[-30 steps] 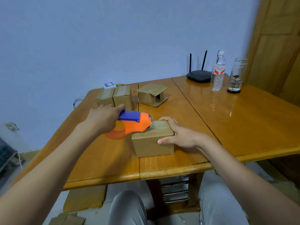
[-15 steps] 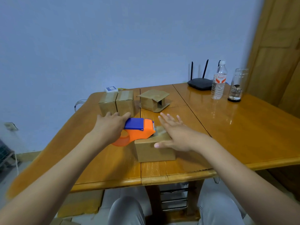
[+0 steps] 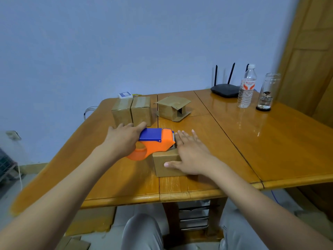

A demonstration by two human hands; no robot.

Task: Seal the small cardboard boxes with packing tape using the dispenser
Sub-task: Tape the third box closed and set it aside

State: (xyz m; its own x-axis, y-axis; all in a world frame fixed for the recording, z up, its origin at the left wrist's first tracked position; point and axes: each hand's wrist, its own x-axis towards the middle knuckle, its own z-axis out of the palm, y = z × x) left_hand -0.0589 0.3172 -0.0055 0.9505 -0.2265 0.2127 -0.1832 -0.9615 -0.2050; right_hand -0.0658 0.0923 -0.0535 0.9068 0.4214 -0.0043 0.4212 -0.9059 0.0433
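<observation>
A small cardboard box (image 3: 163,166) stands near the front edge of the wooden table (image 3: 270,150). My left hand (image 3: 124,139) grips the orange and blue tape dispenser (image 3: 154,144), whose toothed front end sits over the box's top. My right hand (image 3: 189,153) lies flat on the box top with straight fingers, thumb against the front face. Most of the box top is hidden under the hand and dispenser. Two closed boxes (image 3: 131,112) stand side by side farther back. Another box (image 3: 172,109) with loose flaps sits to their right.
A black router (image 3: 225,90), a plastic water bottle (image 3: 246,87) and a glass jar (image 3: 267,92) stand at the table's far right. A small white and blue pack (image 3: 125,95) lies behind the two boxes. Flat cardboard pieces (image 3: 90,219) lie on the floor beneath the table.
My right hand went from gripping the box's right end to lying flat on its top with fingers stretched out. The dispenser stays at the box's left top edge.
</observation>
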